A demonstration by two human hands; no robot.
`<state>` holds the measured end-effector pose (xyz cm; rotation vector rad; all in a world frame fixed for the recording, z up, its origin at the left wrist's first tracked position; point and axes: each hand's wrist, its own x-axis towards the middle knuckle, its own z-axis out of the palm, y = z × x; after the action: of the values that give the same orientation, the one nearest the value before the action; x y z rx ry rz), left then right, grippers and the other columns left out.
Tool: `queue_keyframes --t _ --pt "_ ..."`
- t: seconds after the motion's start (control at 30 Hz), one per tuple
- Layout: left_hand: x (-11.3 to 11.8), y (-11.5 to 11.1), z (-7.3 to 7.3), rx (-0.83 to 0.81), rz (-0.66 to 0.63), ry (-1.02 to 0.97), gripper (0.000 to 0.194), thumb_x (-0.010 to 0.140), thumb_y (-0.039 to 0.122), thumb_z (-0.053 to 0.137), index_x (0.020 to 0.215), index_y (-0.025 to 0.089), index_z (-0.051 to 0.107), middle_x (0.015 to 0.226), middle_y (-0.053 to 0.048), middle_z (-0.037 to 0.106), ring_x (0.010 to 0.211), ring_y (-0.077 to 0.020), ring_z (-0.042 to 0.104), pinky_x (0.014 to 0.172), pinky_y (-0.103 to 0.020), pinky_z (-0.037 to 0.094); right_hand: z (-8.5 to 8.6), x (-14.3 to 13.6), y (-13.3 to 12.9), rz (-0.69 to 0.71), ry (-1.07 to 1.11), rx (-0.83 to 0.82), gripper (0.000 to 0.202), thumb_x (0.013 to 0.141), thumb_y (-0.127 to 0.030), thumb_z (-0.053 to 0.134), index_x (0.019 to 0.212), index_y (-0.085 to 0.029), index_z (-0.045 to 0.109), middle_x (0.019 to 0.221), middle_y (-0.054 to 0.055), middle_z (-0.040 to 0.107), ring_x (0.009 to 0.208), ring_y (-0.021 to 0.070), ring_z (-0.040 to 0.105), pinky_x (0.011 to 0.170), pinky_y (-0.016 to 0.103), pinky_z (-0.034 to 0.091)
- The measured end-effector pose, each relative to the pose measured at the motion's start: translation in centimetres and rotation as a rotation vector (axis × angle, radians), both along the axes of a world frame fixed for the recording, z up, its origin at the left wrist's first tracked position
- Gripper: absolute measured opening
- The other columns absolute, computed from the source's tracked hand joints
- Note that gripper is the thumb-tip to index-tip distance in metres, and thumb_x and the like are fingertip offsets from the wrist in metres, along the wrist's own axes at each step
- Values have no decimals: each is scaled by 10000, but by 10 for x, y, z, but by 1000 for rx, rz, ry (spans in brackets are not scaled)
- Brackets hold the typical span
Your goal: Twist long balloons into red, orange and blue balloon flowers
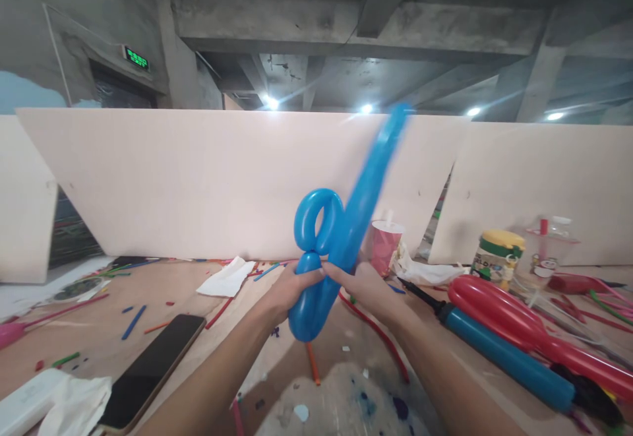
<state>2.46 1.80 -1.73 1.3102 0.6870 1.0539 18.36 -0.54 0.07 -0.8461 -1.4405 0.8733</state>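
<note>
A long blue modelling balloon [363, 212] is held up over the middle of the table. It has a small twisted loop at its upper left, a folded bend at the bottom, and a long straight end tilting up to the right, blurred at the tip. My left hand [291, 287] is closed around the folded part below the loop, thumb across the front. My right hand [360, 284] grips the long section from the right, its thumb close to the left thumb. The fingers behind the balloon are hidden.
A black phone [153, 367] and white tissues [226, 276] lie at left. At right are a blue hand pump [504, 353], a red balloon [509, 311], a pink cup [386, 245] and a yellow-lidded tub [499, 254]. Balloon scraps litter the table; pale boards [208, 179] stand behind.
</note>
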Motion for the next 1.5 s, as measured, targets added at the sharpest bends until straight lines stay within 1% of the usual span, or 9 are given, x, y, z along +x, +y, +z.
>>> queue_keyframes --t 0.17,0.33,0.57,0.8,0.93,1.03,1.17,1.37,1.5 --pt "1 -3 1 57 -29 -17 450 716 365 690 1116 165 637 1014 -87 696 932 -248 640 848 -349 479 1 2 1 10 -74 -72 259 722 -410 678 788 -167 616 735 23 634 625 150 537 586 280 432" --pt "-2 -3 4 109 40 189 384 662 362 723 983 160 664 934 -67 703 870 -234 642 755 -312 492 -3 9 8 64 -51 -56 400 691 -403 711 1002 -169 619 921 67 677 822 205 611 737 320 474" --pt "5 -1 1 372 325 517 302 611 322 720 865 164 672 739 -25 683 705 -215 624 626 -287 462 -9 3 13 -306 -136 -144 361 681 -471 671 863 -160 648 714 57 676 693 227 619 597 310 452" --pt "-4 0 1 87 61 191 258 643 238 675 891 167 681 820 -36 694 768 -222 628 718 -324 478 -1 0 2 35 85 -100 203 645 -324 730 643 -168 601 635 2 616 568 135 516 555 276 412" --pt "-7 0 -1 -245 -160 21 290 644 221 678 924 145 657 759 -55 690 677 -201 633 711 -348 489 2 2 -1 271 275 -180 112 593 -171 682 695 -182 639 691 -5 652 675 161 575 685 310 457" --pt "-9 -1 -4 -291 -252 -8 372 634 208 715 994 144 649 800 -71 698 715 -210 647 741 -361 489 3 1 0 383 374 -255 184 525 -100 570 670 -191 637 687 -3 671 703 189 604 697 335 471" --pt "-5 -3 -5 -244 -290 -48 470 648 275 746 1088 159 628 907 -91 702 809 -227 654 787 -374 486 0 -3 5 287 412 -285 290 472 -114 515 722 -188 641 659 7 668 707 220 619 642 336 480" --pt "5 -5 -2 -9 20 96 388 643 338 751 973 146 676 902 -89 706 811 -243 648 737 -339 488 -10 -6 14 51 228 -109 341 553 -122 536 875 -187 628 727 -3 662 708 191 599 639 306 476" --pt "5 -3 -2 109 65 154 346 652 358 739 926 153 684 862 -76 701 807 -251 640 725 -339 485 -10 -2 11 -33 39 -49 338 635 -239 708 952 -195 601 927 40 679 859 219 616 781 368 487"
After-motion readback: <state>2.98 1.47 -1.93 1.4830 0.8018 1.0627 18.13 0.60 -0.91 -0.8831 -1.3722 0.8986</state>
